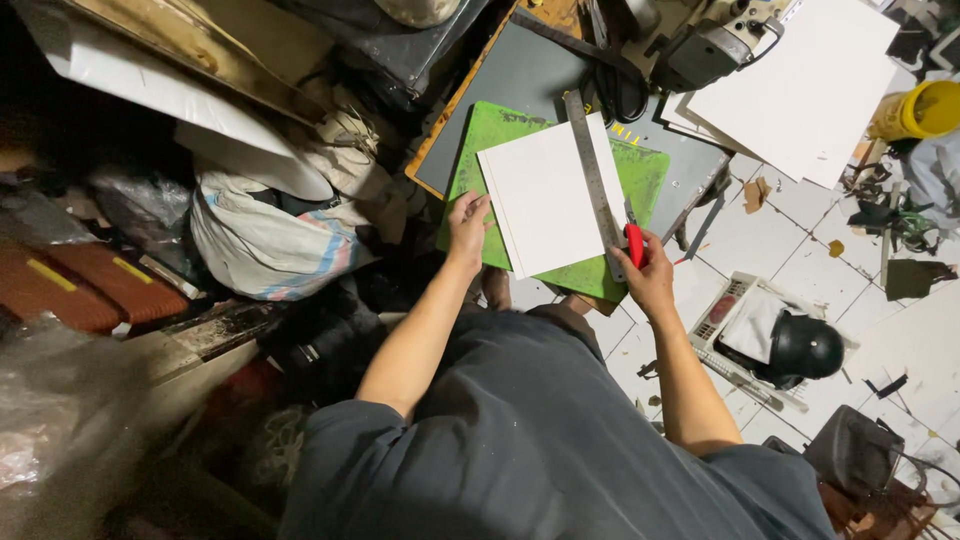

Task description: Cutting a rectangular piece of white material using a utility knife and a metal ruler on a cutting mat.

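**Ruler along the right edge of the white sheets, knife at its near end**

A stack of white sheets (545, 195) is laid on a green cutting mat (640, 170), with a steel ruler (594, 180) set across the right margin of the stack. The long axis of the ruler runs from about 11 o'clock at its far end to about 5 o'clock at its near end, almost parallel to the right edge of the sheets. The right hand (650, 278) is found at that near end, at roughly 4 o'clock from the middle of the stack, and is closed around a red-handled knife (635, 244), whose tip lies against the ruler. The left hand (467, 228) is placed at about 8 o'clock from the stack, fingers spread and pressed flat on the lower left corner of the sheets; nothing is gripped by it. The right hand is the nearer one to the ruler; the two hands are kept well apart, with the stack between them.

The mat is borne by a dark grey tabletop (520, 75) with a wooden edge. More white boards (800, 85) are seen at 1 o'clock beside a sewing machine (705, 45). A striped cloth bundle (270, 245) lies at 9 o'clock, a yellow bucket (925, 110) at 2 o'clock, and a black helmet (805, 347) at 4 o'clock on a white tiled floor (750, 235)
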